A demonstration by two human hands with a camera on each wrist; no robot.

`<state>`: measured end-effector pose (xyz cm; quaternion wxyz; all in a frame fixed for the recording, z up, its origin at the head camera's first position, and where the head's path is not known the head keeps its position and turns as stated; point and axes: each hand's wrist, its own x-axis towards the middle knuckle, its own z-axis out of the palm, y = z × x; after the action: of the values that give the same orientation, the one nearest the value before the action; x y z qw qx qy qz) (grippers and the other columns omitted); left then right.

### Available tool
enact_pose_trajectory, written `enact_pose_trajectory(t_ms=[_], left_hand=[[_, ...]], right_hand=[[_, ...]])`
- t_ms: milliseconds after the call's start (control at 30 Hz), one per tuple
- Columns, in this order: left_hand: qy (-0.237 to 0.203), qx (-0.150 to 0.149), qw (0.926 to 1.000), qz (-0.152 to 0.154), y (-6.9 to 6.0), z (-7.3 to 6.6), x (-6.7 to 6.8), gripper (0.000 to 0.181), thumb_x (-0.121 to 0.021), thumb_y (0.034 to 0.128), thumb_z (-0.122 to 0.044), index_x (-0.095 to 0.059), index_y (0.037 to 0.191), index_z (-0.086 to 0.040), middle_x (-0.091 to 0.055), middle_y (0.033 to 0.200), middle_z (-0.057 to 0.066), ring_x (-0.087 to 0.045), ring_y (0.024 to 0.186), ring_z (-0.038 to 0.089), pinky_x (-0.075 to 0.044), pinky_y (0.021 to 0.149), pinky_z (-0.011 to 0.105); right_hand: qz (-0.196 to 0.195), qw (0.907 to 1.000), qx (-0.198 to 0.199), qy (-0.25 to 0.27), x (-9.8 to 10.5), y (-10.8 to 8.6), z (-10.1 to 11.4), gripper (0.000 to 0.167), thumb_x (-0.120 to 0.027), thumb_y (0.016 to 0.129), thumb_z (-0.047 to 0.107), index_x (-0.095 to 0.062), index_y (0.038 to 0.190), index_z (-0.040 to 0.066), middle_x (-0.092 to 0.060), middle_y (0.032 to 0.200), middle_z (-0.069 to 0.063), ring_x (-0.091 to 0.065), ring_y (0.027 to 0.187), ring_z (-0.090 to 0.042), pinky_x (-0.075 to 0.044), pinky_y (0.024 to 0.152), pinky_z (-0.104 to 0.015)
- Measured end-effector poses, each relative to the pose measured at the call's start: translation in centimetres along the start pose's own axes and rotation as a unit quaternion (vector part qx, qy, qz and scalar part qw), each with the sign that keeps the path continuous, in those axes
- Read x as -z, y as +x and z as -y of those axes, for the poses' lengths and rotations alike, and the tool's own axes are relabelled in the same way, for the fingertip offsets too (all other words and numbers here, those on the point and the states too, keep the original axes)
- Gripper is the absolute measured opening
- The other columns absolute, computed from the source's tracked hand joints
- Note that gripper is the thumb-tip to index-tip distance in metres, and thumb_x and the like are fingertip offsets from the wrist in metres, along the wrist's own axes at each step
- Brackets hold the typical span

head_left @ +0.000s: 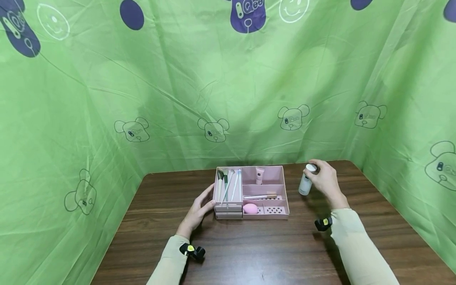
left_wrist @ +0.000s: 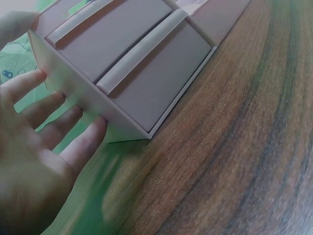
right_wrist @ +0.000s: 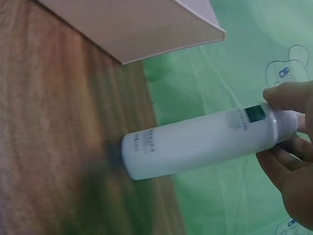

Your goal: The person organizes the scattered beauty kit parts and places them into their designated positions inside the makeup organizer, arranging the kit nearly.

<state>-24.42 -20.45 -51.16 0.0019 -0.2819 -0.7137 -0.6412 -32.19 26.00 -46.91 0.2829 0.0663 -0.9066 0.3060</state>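
A pink desk organizer (head_left: 265, 217) stands on the wooden table, with two small drawers at its lower left front. My left hand (head_left: 197, 210) touches its left side wall with fairly straight fingers; in the left wrist view the thumb lies near the top edge, beside the drawer fronts (left_wrist: 161, 81). To the right of the organizer, my right hand (head_left: 323, 179) grips a white bottle (head_left: 304, 186) by its cap end, thumb and fingers around it. The right wrist view shows the bottle (right_wrist: 195, 142) with small print and a dark green label patch. Whether its base touches the table is unclear.
In the organizer lie makeup brushes (head_left: 226, 184), a small pink tube (head_left: 259, 175), a slim pen-like stick (head_left: 260, 196) and a pink makeup sponge (head_left: 250, 208). Green printed cloth (head_left: 249, 79) hangs behind and beside the table (head_left: 249, 253).
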Motion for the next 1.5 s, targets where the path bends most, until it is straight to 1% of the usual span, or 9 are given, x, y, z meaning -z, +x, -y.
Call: enact_pose_trajectory(t_ms=[167, 433, 600, 733, 1033, 1167, 1367, 1433, 1500], left_hand=[[-0.001, 0.000, 1.0000, -0.005, 0.1, -0.1, 0.0, 0.059, -0.048, 0.0977, 0.003, -0.022, 0.151, 0.009, -0.027, 0.155, 0.029, -0.025, 0.140, 0.049, -0.017, 0.111, 0.065], [0.004, 0.000, 1.0000, -0.004, -0.2, 0.0, 0.0, 0.059, -0.048, 0.0974, 0.004, -0.021, 0.150, 0.009, -0.026, 0.154, 0.030, -0.025, 0.140, 0.050, -0.018, 0.110, 0.065], [-0.001, 0.001, 1.0000, -0.005, -0.2, 0.0, -0.1, 0.059, -0.048, 0.0974, 0.004, -0.022, 0.150, 0.010, -0.027, 0.154, 0.030, -0.025, 0.140, 0.049, -0.017, 0.111, 0.066], [-0.004, 0.000, 1.0000, -0.004, -0.1, -0.1, -0.1, 0.059, -0.048, 0.0974, 0.005, -0.021, 0.150, 0.010, -0.027, 0.154, 0.031, -0.025, 0.140, 0.049, -0.017, 0.111, 0.066], [-0.008, 0.004, 1.0000, -0.001, 0.0, 0.3, 0.1, 0.060, -0.048, 0.0979, 0.002, -0.021, 0.151, 0.009, -0.025, 0.155, 0.029, -0.024, 0.142, 0.046, -0.016, 0.113, 0.065], [-0.008, 0.003, 1.0000, -0.003, 0.1, 1.4, 0.3, 0.060, -0.048, 0.0980, 0.002, -0.020, 0.151, 0.008, -0.025, 0.155, 0.029, -0.024, 0.142, 0.045, -0.017, 0.113, 0.064], [-0.009, 0.004, 0.9999, -0.011, 0.1, 3.0, 0.5, 0.061, -0.049, 0.0987, -0.001, -0.023, 0.154, -0.001, -0.028, 0.157, 0.022, -0.027, 0.143, 0.039, -0.018, 0.115, 0.060], [-0.008, 0.003, 0.9999, -0.014, 0.1, 3.2, 0.5, 0.061, -0.051, 0.0988, -0.004, -0.025, 0.154, -0.004, -0.030, 0.157, 0.020, -0.029, 0.143, 0.037, -0.019, 0.115, 0.059], [-0.008, 0.005, 0.9998, -0.015, 0.0, 2.3, 0.4, 0.060, -0.051, 0.0985, -0.004, -0.026, 0.153, -0.003, -0.031, 0.156, 0.020, -0.029, 0.143, 0.038, -0.019, 0.115, 0.061]], right_hand=[[-0.005, 0.9999, -0.007, 0.006, -0.6, -0.5, -0.4, 0.041, -0.078, 0.079, 0.017, -0.065, 0.114, 0.001, -0.066, 0.104, -0.025, -0.062, 0.094, -0.040, -0.047, 0.081, -0.055], [0.007, 0.9996, -0.024, 0.011, -0.6, -1.1, -0.5, 0.046, -0.078, 0.079, 0.018, -0.062, 0.118, 0.000, -0.066, 0.108, -0.026, -0.063, 0.097, -0.042, -0.047, 0.084, -0.057], [0.045, 0.9971, -0.061, -0.004, -0.8, -1.6, -0.9, 0.054, -0.077, 0.081, 0.025, -0.057, 0.123, -0.002, -0.065, 0.111, -0.028, -0.060, 0.102, -0.045, -0.046, 0.088, -0.058], [0.068, 0.9938, -0.087, -0.016, -1.0, -2.0, -1.4, 0.055, -0.077, 0.082, 0.029, -0.055, 0.122, -0.002, -0.065, 0.111, -0.027, -0.060, 0.102, -0.046, -0.046, 0.088, -0.058], [0.058, 0.9947, -0.085, -0.010, -0.8, -1.9, -1.3, 0.054, -0.077, 0.081, 0.030, -0.057, 0.121, -0.001, -0.066, 0.110, -0.027, -0.060, 0.101, -0.047, -0.046, 0.087, -0.059], [0.059, 0.9948, -0.082, -0.014, -0.7, -1.8, -1.2, 0.053, -0.078, 0.081, 0.031, -0.058, 0.118, -0.001, -0.067, 0.107, -0.026, -0.061, 0.099, -0.046, -0.046, 0.085, -0.058], [0.061, 0.9948, -0.080, -0.016, -0.5, -1.6, -1.1, 0.051, -0.079, 0.080, 0.031, -0.059, 0.116, -0.001, -0.068, 0.103, -0.024, -0.063, 0.094, -0.043, -0.047, 0.082, -0.056], [0.061, 0.9950, -0.077, -0.016, -0.5, -1.5, -1.1, 0.052, -0.079, 0.079, 0.030, -0.060, 0.116, -0.001, -0.069, 0.103, -0.024, -0.063, 0.094, -0.042, -0.048, 0.082, -0.055], [0.061, 0.9951, -0.076, -0.014, -0.5, -1.4, -1.0, 0.051, -0.080, 0.079, 0.029, -0.061, 0.116, 0.000, -0.069, 0.104, -0.024, -0.064, 0.094, -0.042, -0.048, 0.083, -0.055]])
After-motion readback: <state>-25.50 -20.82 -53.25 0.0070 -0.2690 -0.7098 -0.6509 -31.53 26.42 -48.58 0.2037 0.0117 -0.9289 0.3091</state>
